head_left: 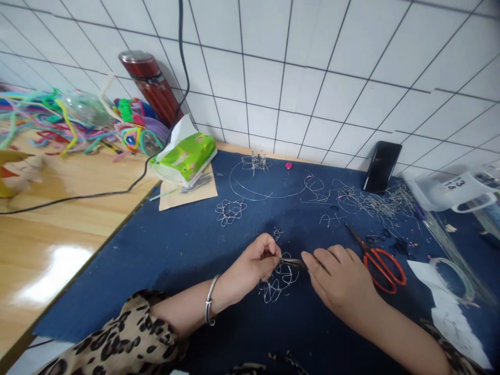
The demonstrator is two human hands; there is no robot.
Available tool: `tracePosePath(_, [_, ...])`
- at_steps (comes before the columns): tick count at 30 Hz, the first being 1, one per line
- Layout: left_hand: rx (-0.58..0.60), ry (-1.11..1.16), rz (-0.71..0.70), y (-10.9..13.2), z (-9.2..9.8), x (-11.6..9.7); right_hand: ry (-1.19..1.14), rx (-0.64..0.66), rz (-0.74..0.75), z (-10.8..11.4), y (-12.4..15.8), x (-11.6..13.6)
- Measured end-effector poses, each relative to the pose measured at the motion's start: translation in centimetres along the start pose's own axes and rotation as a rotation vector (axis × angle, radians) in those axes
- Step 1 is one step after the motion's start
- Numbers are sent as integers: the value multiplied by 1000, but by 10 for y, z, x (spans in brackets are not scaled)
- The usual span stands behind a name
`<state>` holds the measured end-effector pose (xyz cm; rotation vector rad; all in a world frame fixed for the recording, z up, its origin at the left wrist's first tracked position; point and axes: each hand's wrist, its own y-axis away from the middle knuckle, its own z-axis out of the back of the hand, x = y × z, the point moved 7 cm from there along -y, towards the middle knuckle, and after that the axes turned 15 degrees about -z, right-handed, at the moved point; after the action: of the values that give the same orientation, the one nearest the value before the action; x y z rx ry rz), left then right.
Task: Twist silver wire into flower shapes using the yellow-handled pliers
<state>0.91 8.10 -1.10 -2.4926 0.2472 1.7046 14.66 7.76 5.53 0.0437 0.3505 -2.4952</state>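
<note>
My left hand (253, 263) pinches a looped silver wire flower (278, 281) that rests on the blue mat (183, 245). My right hand (340, 278) is closed around small dark pliers (295, 263), whose tip meets the wire next to my left fingers. A silver bangle sits on my left wrist. Another finished wire flower (229, 211) lies farther back on the mat.
Orange-handled scissors (380, 260) lie just right of my right hand. Loose wire pieces (375, 200), a black phone (382, 166), a white tub (457, 192), a tissue pack (185, 156), a red flask (150, 86) and coloured pipe cleaners (70, 122) ring the mat. A black cable crosses the wooden table.
</note>
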Motion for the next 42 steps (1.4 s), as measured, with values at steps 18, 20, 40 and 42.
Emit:
tracePosePath(18, [-33, 106, 6, 1, 1, 3, 50, 9, 60, -2, 2, -1])
tracePosePath(20, [-16, 130, 14, 0, 0, 2, 26, 14, 60, -1, 0, -3])
tracePosePath(40, [75, 119, 51, -2, -3, 1, -272, 152, -22, -7, -7, -19])
tracePosePath(42, [73, 104, 57, -1, -2, 3, -316, 164, -29, -9, -7, -19])
